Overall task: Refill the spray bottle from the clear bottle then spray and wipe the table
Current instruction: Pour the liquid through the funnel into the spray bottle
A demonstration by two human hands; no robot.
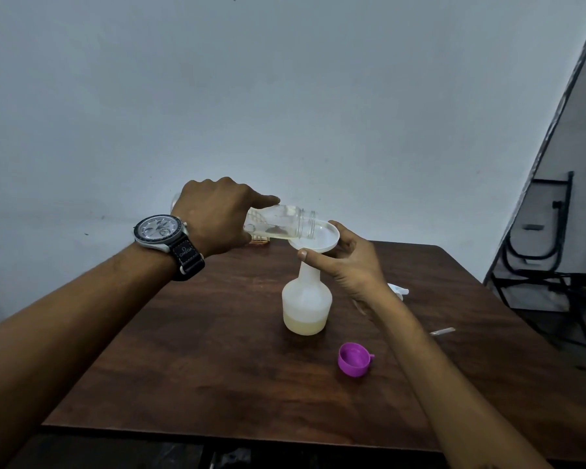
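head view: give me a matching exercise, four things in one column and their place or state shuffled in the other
Column one
1. clear bottle
2. funnel
3. spray bottle
4. purple cap

Column two
A. stands upright, partly filled with yellowish liquid
B. lies open side up on the table
C. tipped on its side, gripped by the left hand
D. held at its rim by the right hand

Pairs: 1-C, 2-D, 3-A, 4-B

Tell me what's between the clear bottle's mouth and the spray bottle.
A white funnel, set in the spray bottle's neck under the clear bottle, steadied by the right hand; the head view shows it.
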